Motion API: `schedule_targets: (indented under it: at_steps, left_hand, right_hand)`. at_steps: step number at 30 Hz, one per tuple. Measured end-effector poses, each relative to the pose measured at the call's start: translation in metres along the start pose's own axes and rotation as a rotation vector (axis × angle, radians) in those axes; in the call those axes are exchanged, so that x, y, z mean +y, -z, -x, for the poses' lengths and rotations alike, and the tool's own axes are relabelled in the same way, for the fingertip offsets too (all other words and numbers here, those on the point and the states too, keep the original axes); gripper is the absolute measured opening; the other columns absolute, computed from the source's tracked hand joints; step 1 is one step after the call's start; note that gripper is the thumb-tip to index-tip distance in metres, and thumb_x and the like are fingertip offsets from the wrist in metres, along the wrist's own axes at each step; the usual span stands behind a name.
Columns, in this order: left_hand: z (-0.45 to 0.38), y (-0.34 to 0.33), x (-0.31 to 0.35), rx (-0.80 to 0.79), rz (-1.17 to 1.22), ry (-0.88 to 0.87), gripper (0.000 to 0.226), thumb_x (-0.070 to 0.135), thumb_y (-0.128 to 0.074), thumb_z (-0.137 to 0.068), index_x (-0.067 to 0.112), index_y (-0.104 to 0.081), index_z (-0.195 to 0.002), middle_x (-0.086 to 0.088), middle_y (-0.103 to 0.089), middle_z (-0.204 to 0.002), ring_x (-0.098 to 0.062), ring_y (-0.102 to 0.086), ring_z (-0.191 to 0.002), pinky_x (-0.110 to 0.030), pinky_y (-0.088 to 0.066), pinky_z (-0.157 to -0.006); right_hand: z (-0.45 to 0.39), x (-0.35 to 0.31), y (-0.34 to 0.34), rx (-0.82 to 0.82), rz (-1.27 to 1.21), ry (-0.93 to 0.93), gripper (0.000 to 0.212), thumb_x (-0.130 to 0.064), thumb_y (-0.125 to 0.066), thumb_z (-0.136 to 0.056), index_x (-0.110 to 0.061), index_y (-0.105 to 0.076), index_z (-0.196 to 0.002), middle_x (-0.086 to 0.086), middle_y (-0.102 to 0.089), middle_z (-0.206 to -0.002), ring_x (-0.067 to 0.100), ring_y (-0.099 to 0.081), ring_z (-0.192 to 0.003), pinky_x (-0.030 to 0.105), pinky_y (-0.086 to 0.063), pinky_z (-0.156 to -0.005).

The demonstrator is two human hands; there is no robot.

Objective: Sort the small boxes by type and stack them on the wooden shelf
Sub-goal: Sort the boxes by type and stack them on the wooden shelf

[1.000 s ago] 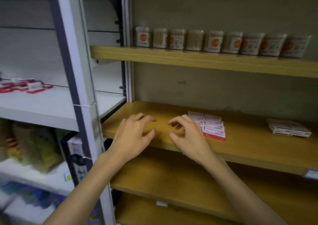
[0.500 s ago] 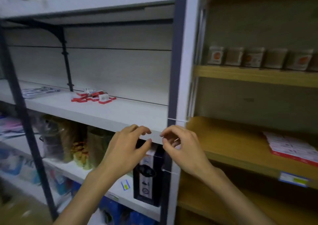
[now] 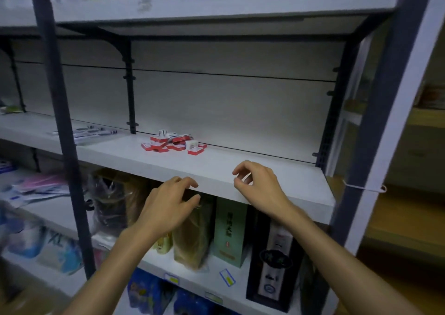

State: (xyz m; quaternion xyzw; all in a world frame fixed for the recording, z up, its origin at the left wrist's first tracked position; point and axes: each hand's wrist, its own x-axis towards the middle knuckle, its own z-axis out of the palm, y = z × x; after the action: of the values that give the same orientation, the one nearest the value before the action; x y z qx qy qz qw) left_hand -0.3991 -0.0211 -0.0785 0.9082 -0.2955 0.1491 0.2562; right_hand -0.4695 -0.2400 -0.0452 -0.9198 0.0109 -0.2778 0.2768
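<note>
A loose pile of small red-and-white boxes (image 3: 173,142) lies on the white shelf (image 3: 240,170), towards its back. Both of my hands hover empty at that shelf's front edge, short of the pile. My left hand (image 3: 168,205) is in front of the edge with fingers loosely curled. My right hand (image 3: 258,184) is over the shelf board, fingers and thumb relaxed and apart. The wooden shelf (image 3: 404,208) shows only as a strip at the far right, beyond the grey upright (image 3: 375,122).
A dark metal post (image 3: 62,126) stands at the left. Flat packets (image 3: 86,133) lie on the white shelf left of the pile. Bags and tall boxes (image 3: 230,232) fill the shelf below, with a black carton (image 3: 274,261) at its right.
The view has swung left from the wooden shelf to the white shelf. Both empty hands have moved with it, from the wooden board to the white shelf's front edge.
</note>
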Motion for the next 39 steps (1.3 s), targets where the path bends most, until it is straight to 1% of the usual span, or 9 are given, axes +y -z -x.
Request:
schedule_targets:
  at_steps: [10, 14, 19, 24, 26, 30, 33, 36, 39]
  left_hand:
    - [-0.076, 0.022, -0.102, 0.051, -0.021, -0.027, 0.032, 0.049, -0.051, -0.096, 0.035, -0.057, -0.124, 0.01, -0.06, -0.122, -0.011, -0.057, -0.107, -0.038, -0.051, -0.093]
    - [-0.12, 0.04, -0.158, 0.066, -0.062, 0.009, 0.025, 0.047, -0.053, -0.095, 0.035, -0.062, -0.115, 0.012, -0.063, -0.113, -0.009, -0.058, -0.1, -0.037, -0.051, -0.09]
    - [-0.167, 0.045, -0.225, 0.072, -0.055, 0.03, 0.017, 0.041, -0.059, -0.091, 0.033, -0.067, -0.104, 0.011, -0.067, -0.103, -0.01, -0.061, -0.088, -0.035, -0.052, -0.081]
    - [-0.21, 0.035, -0.262, 0.082, -0.034, 0.063, 0.014, 0.042, -0.06, -0.089, 0.033, -0.067, -0.097, 0.013, -0.068, -0.099, -0.011, -0.063, -0.086, -0.031, -0.051, -0.075]
    - [-0.232, 0.032, -0.269, 0.097, -0.025, 0.048, 0.014, 0.04, -0.06, -0.09, 0.031, -0.067, -0.097, 0.011, -0.069, -0.1, -0.014, -0.063, -0.087, -0.031, -0.049, -0.073]
    - [-0.278, 0.024, -0.289, 0.058, -0.02, -0.029, 0.017, 0.034, -0.06, -0.091, 0.029, -0.065, -0.106, 0.004, -0.067, -0.11, -0.017, -0.062, -0.094, -0.035, -0.053, -0.078]
    - [-0.308, 0.017, -0.311, -0.041, -0.017, -0.107, 0.028, 0.034, -0.059, -0.093, 0.031, -0.06, -0.12, -0.001, -0.061, -0.12, -0.023, -0.059, -0.109, -0.04, -0.051, -0.088]
    - [-0.331, 0.013, -0.319, -0.143, -0.068, -0.181, 0.043, 0.039, -0.054, -0.098, 0.034, -0.048, -0.14, -0.005, -0.053, -0.133, -0.026, -0.051, -0.122, -0.043, -0.046, -0.097]
    - [-0.35, 0.012, -0.321, -0.235, -0.103, -0.241, 0.053, 0.05, -0.052, -0.097, 0.035, -0.042, -0.147, -0.007, -0.049, -0.136, -0.027, -0.046, -0.125, -0.044, -0.043, -0.099]
  right_hand:
    - [-0.095, -0.02, -0.088, 0.036, 0.084, -0.046, 0.018, -0.027, -0.063, -0.09, -0.026, -0.066, -0.108, -0.009, -0.066, -0.1, 0.01, -0.061, -0.087, 0.031, -0.053, -0.082]
    - [-0.148, -0.033, -0.133, 0.046, 0.057, -0.044, 0.017, -0.026, -0.066, -0.086, -0.028, -0.067, -0.104, -0.011, -0.066, -0.096, 0.008, -0.06, -0.085, 0.033, -0.055, -0.082]
    - [-0.2, -0.044, -0.176, 0.05, 0.062, -0.016, 0.017, -0.013, -0.072, -0.082, -0.023, -0.07, -0.096, -0.002, -0.06, -0.09, 0.008, -0.052, -0.079, 0.03, -0.047, -0.076]
    - [-0.222, -0.044, -0.205, -0.016, 0.116, -0.045, 0.028, 0.001, -0.067, -0.078, -0.021, -0.072, -0.096, -0.005, -0.054, -0.085, 0.004, -0.047, -0.075, 0.027, -0.04, -0.071]
    - [-0.23, -0.044, -0.21, -0.032, 0.132, -0.068, 0.03, 0.002, -0.066, -0.076, -0.021, -0.071, -0.095, -0.007, -0.052, -0.084, 0.005, -0.048, -0.074, 0.03, -0.042, -0.073]
    - [-0.242, -0.049, -0.222, -0.018, 0.186, -0.122, 0.022, -0.007, -0.068, -0.08, -0.021, -0.07, -0.097, -0.007, -0.056, -0.087, 0.011, -0.052, -0.08, 0.031, -0.047, -0.079]
    - [-0.248, -0.055, -0.234, -0.004, 0.215, -0.174, 0.017, -0.014, -0.068, -0.082, -0.022, -0.069, -0.098, -0.006, -0.062, -0.09, 0.009, -0.054, -0.079, 0.029, -0.045, -0.076]
    - [-0.256, -0.065, -0.242, 0.017, 0.239, -0.235, 0.015, -0.018, -0.067, -0.083, -0.022, -0.068, -0.098, -0.006, -0.067, -0.089, 0.008, -0.056, -0.076, 0.027, -0.041, -0.072]
    - [-0.265, -0.073, -0.252, 0.024, 0.256, -0.278, 0.015, -0.021, -0.068, -0.083, -0.022, -0.068, -0.099, -0.005, -0.07, -0.089, 0.01, -0.057, -0.076, 0.026, -0.04, -0.072]
